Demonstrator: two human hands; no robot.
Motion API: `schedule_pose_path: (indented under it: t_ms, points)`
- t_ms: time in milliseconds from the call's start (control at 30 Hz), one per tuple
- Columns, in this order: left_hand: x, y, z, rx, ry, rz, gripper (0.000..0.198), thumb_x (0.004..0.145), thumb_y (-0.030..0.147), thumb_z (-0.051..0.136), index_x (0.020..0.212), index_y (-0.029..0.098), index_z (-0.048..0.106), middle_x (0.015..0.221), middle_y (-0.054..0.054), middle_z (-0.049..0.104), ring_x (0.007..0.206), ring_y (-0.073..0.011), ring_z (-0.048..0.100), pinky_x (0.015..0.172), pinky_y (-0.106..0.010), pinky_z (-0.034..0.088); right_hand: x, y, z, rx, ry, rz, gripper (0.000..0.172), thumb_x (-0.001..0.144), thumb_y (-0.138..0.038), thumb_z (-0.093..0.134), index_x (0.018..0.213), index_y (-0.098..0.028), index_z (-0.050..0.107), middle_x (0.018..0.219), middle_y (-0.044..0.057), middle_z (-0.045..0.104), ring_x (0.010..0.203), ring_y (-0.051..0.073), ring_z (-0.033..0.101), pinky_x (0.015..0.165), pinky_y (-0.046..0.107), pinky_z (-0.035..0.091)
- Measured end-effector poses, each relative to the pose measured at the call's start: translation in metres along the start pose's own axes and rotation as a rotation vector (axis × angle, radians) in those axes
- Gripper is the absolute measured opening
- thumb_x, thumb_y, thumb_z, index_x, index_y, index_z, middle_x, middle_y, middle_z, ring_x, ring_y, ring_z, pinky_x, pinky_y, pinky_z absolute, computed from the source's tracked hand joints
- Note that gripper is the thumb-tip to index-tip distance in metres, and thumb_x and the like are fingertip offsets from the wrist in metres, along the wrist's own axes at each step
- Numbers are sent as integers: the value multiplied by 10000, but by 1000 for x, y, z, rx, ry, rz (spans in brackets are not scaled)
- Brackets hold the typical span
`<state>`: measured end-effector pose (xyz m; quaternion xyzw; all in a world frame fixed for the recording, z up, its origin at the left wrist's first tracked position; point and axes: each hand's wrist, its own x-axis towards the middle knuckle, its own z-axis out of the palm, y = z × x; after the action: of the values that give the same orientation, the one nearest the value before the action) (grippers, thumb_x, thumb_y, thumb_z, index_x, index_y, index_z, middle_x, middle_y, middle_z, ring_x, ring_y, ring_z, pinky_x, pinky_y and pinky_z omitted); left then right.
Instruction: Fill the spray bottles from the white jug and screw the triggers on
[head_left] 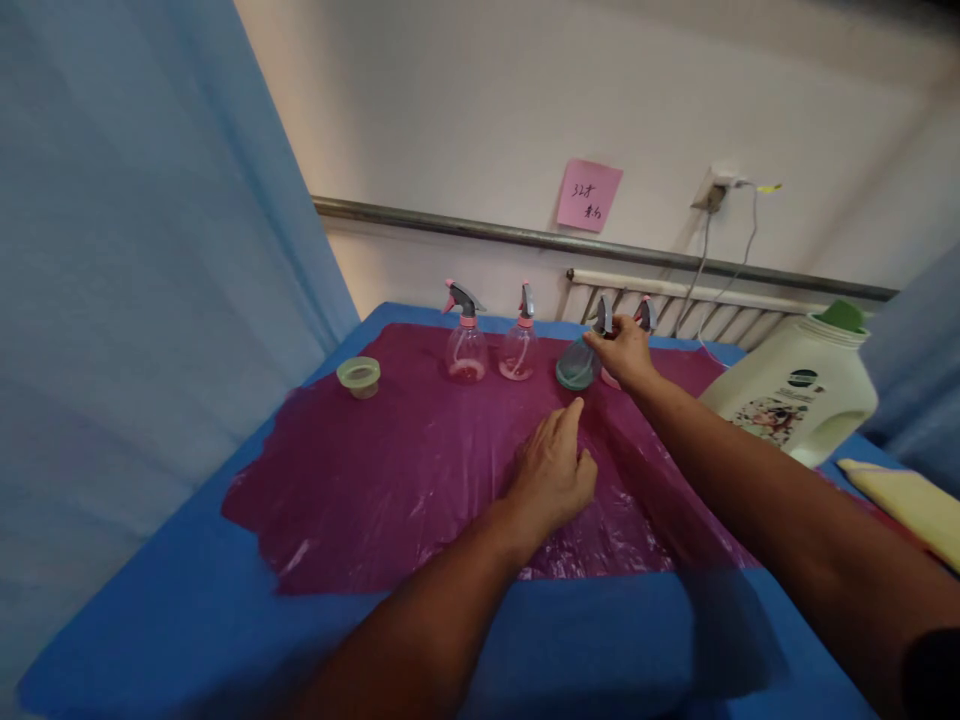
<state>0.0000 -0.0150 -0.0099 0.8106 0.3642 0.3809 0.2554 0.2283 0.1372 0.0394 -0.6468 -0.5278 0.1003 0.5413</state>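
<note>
My right hand point(625, 352) is closed around the neck of a green-tinted spray bottle point(576, 366) with a grey trigger, at the far side of a magenta plastic sheet point(390, 470). A pink spray bottle point(643, 316) stands just behind that hand, mostly hidden. My left hand point(553, 472) rests on the sheet near its middle, fingers loosely curled and pointing toward the green bottle, holding nothing. Two clear pink-tinted spray bottles point(466, 345) point(519, 345) stand upright to the left of the green one.
The sheet lies on a blue-covered table point(187, 600). A small green bowl point(359, 376) sits at the sheet's far left. A large white detergent jug point(799, 390) with a green cap stands at right, a yellow cloth point(911, 505) beside it. Blue curtain at left; wall with pink note point(589, 195) behind.
</note>
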Motion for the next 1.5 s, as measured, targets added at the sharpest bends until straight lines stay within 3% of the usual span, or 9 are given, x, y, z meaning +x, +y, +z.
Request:
schedule_pose_path:
  t_ms: [267, 367, 467, 733, 933, 1100, 1300, 1400, 1500]
  points:
    - [-1, 4, -1, 25, -45, -4, 724, 997, 217, 566, 1706, 110, 464, 1607, -232, 651, 1522, -385, 621, 1337, -607, 491, -10, -3, -1, -100, 63, -102, 584, 814, -396, 733, 1356, -199, 643, 1322, 197, 794, 1212, 356, 767, 1110, 596, 603]
    - [-1, 7, -1, 30, -45, -14, 713, 992, 216, 575, 1692, 123, 472, 1578, -218, 666, 1501, -380, 633, 1326, -600, 502, -25, -17, -8, -107, 128, -280, 648, 868, -325, 654, 1502, -222, 573, 1546, 202, 689, 1457, 346, 655, 1237, 617, 523]
    - [-2, 9, -1, 52, -45, -21, 657, 1000, 226, 584, 1648, 142, 517, 1543, -199, 682, 1456, -378, 652, 1300, -600, 523, -38, -35, 3, -67, 23, -486, 599, 935, -329, 644, 1525, -252, 574, 1524, 184, 709, 1424, 327, 683, 1178, 579, 575]
    - [-3, 9, -2, 90, -48, 10, 353, 1018, 200, 588, 1335, 180, 742, 1284, -145, 763, 1227, -340, 732, 1131, -541, 629, -14, -52, 88, 72, -163, -138, 649, 811, -498, 825, 1361, -189, 670, 1349, 211, 770, 1231, 349, 747, 1101, 563, 609]
    - [-4, 10, -7, 72, -14, 26, 274, 1029, 177, 584, 1242, 182, 755, 1227, -125, 772, 1178, -315, 745, 1104, -499, 631, -7, -57, 109, 126, -210, -137, 392, 823, -455, 782, 1125, -213, 724, 1058, 90, 815, 1000, 266, 742, 998, 475, 623]
    - [-2, 16, -15, 2, 139, 50, 220, 1027, 165, 613, 1222, 215, 701, 1198, -100, 762, 1144, -284, 744, 1067, -464, 629, -34, -70, 78, 193, -220, -216, 380, 863, -487, 785, 1129, -219, 737, 1112, 78, 818, 982, 235, 738, 986, 434, 617]
    - [4, 31, -34, -111, 526, 261, 129, 1080, 231, 652, 1200, 241, 608, 1224, -88, 720, 1194, -247, 716, 1097, -443, 614, -88, -69, -16, 233, -225, -297, 362, 908, -555, 884, 1106, -272, 777, 1069, 38, 822, 950, 232, 754, 952, 447, 645]
    - [5, 35, -38, -104, 516, 296, 314, 1076, 267, 687, 1369, 245, 576, 1393, -117, 695, 1336, -279, 688, 1188, -503, 587, -116, -63, -55, 288, -202, -260, 355, 916, -550, 916, 1126, -295, 786, 1081, 36, 822, 942, 238, 763, 938, 460, 661]
    - [2, 33, -31, -92, 316, 273, 567, 1057, 306, 733, 1568, 246, 495, 1584, -158, 622, 1497, -331, 626, 1287, -568, 534, -139, -57, -74, 301, -175, -241, 307, 934, -496, 920, 1149, -315, 795, 1110, 34, 825, 981, 247, 768, 943, 463, 665]
